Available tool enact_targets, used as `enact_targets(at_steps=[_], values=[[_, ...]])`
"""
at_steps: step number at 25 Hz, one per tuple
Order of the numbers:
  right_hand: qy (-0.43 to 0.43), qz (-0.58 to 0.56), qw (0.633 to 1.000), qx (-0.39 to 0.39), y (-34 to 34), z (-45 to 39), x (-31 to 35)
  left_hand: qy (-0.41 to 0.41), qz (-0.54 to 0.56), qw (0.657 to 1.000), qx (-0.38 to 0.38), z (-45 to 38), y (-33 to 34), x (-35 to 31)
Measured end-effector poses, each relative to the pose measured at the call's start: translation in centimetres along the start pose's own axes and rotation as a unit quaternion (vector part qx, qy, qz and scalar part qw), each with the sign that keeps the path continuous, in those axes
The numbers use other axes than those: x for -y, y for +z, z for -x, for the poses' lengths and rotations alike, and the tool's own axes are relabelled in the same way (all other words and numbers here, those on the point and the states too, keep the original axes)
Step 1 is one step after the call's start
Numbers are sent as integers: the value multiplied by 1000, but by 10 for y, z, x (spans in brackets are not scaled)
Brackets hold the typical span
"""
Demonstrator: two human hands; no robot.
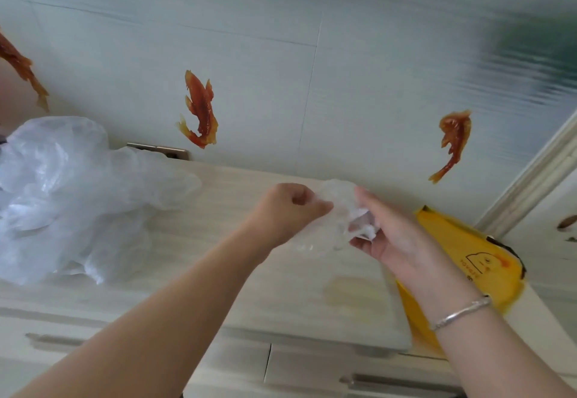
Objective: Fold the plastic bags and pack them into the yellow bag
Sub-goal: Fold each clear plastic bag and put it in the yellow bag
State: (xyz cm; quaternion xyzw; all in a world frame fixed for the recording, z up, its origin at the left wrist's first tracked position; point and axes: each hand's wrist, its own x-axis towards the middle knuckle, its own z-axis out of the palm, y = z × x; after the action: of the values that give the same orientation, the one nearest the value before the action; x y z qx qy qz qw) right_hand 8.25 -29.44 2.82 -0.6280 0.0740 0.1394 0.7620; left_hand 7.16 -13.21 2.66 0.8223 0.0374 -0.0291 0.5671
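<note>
Above the cabinet top [218, 257], centre frame: small clear plastic bag [335, 207] held between both hands. Left hand [288, 207] curls round its 9 o'clock edge, thumb pinching film. Right hand [379, 226] cups the 3 o'clock side, fingers closed on a bunched end. Yellow bag [462, 254] lies at 4 o'clock; loose pile of bags [62, 191] at 9 o'clock. Film looks feather-light, limp, slippery; best gripped at edges or corners.
</note>
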Motion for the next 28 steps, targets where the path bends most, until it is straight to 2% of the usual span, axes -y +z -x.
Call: enact_targets(at_steps=[2, 4, 7, 9, 12, 15, 17, 20, 22, 25, 26, 28], values=[[58, -144, 987, 34, -8, -1, 2, -3, 5, 1000, -23, -4, 6, 3], [92, -200, 974, 49, -12, -2, -1, -8, 2, 999, -34, -6, 12, 5], [110, -114, 981, 108, -9, 4, -7, 6, -30, 999, -45, -6, 21, 7], [103, -39, 987, 114, -2, 8, -7, 22, -45, 996, -73, -6, 21, 10], [69, 37, 995, 63, 0, 3, -11, 42, -41, 990, -126, -10, 15, 12], [41, -29, 998, -49, -7, -12, -16, 29, -9, 988, -150, -15, 7, 16], [3, -98, 985, -143, -17, -20, -15, -10, 52, 989, -135, -15, 2, 16], [-30, -189, 964, -185, -25, -21, -8, -74, 104, 989, -74, -11, 2, 12], [-40, -145, 969, -196, -24, -20, -9, -121, 160, 979, -39, -6, 2, 6], [-92, -25, 975, -203, -15, -16, -10, -186, 313, 931, 24, -4, -6, 1], [-111, -1, 975, -191, -11, -13, -10, -193, 303, 932, 51, -3, -7, 0], [-128, 26, 979, -153, -3, -7, -9, -182, 203, 957, 100, -3, -3, 2]])
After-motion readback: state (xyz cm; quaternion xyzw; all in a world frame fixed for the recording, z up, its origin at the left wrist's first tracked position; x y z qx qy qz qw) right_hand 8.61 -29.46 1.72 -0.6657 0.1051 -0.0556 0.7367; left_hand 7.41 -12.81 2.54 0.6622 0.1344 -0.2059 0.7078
